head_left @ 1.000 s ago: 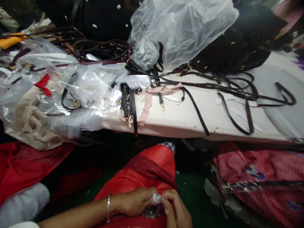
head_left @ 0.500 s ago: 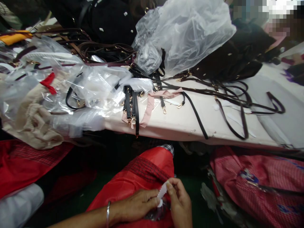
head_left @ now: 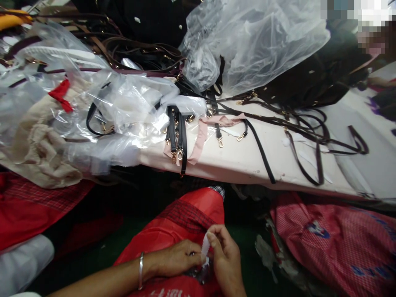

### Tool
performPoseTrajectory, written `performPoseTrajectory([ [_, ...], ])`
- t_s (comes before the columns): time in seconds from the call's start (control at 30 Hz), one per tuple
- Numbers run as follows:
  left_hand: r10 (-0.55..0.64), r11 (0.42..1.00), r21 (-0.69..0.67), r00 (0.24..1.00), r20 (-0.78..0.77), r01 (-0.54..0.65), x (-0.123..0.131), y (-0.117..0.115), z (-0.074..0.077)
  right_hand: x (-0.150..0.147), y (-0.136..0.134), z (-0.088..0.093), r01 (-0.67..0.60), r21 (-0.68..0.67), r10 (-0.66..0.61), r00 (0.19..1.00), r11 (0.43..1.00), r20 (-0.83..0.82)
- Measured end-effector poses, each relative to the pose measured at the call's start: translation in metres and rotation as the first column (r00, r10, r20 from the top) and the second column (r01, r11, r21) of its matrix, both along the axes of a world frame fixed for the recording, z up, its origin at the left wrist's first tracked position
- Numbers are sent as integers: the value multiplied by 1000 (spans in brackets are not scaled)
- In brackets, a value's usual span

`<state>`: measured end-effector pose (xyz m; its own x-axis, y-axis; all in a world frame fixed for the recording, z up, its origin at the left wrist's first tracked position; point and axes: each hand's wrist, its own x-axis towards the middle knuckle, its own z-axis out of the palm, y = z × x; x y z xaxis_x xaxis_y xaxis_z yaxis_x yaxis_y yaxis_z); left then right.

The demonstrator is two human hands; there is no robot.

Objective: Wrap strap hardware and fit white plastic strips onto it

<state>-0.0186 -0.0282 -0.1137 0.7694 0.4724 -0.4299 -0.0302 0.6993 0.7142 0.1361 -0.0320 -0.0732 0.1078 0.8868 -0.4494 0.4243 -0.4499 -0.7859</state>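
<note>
The white strip is pinched at its upper end by the fingers of the right hand. Clear plastic is gripped by those of the left hand, above red cloth.

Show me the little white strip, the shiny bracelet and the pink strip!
White strip [head_left: 205, 246], head view: middle of its visible length.
Bracelet [head_left: 141, 270], head view: the front of its band.
Pink strip [head_left: 201, 139], head view: its hanging part.

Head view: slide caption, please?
Right hand pinches white strip beside left hand, above red cloth; straps lie on table.
</note>
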Motion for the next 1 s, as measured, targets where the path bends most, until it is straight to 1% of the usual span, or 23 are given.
performPoseTrajectory([
  [0.1, 17, 1000, 6, 1000, 6, -17, 3, -4, -8, -10, 2, 11, -160, 98, 151, 984, 982, 93],
  [0.17, 72, 997, -20, 997, 10, -72, 9, -6, -14, -8, 7, 15, -204, 115, 193, 976, 972, 98],
  [0.2, 101, 994, -36, 995, 14, -100, 12, -6, -16, -2, 10, 16, -189, 106, 179, 979, 976, 92],
  [0.3, 157, 987, -47, 987, 32, -155, 21, -1, -17, 26, 13, 10, -22, 66, 18, 998, 998, 62],
  [0.33, 177, 984, -37, 984, 39, -175, 24, 2, -15, 36, 11, 6, 12, 52, -14, 999, 999, 38],
  [0.37, 207, 978, -27, 977, 43, -206, 27, 6, -13, 45, 7, 2, 10, 33, -10, 1000, 999, 3],
  [0.43, 272, 962, -8, 961, 45, -272, 33, 13, -8, 54, -4, -8, -40, 17, 40, 998, 999, -39],
  [0.5, 326, 945, 5, 945, 39, -326, 39, 18, -3, 53, -15, -15, -37, 39, 38, 999, 999, -30],
  [0.57, 367, 930, 7, 930, 33, -368, 43, 20, 2, 46, -21, -18, 42, 68, -43, 999, 997, 14],
  [0.6, 390, 921, 6, 920, 27, -391, 45, 20, 4, 43, -21, -17, 77, 68, -80, 996, 995, 33],
  [0.7, 439, 899, -13, 898, 42, -439, 47, 22, 9, 40, -15, -10, 122, 64, -125, 991, 990, 49],
  [0.77, 430, 903, -37, 900, 69, -428, 48, 24, 10, 44, -9, -5, 150, 94, -153, 988, 984, 19],
  [0.83, 418, 908, -53, 904, 88, -415, 50, 27, 11, 49, -5, -4, 207, 114, -204, 978, 972, -33],
  [0.93, 449, 893, -98, 886, 114, -440, 52, 31, 13, 50, 0, -7, 322, 100, -308, 942, 941, -133],
  [1.0, 473, 878, -172, 865, 167, -447, 54, 30, 17, 49, 3, -12, 408, 98, -382, 900, 908, -208],
])
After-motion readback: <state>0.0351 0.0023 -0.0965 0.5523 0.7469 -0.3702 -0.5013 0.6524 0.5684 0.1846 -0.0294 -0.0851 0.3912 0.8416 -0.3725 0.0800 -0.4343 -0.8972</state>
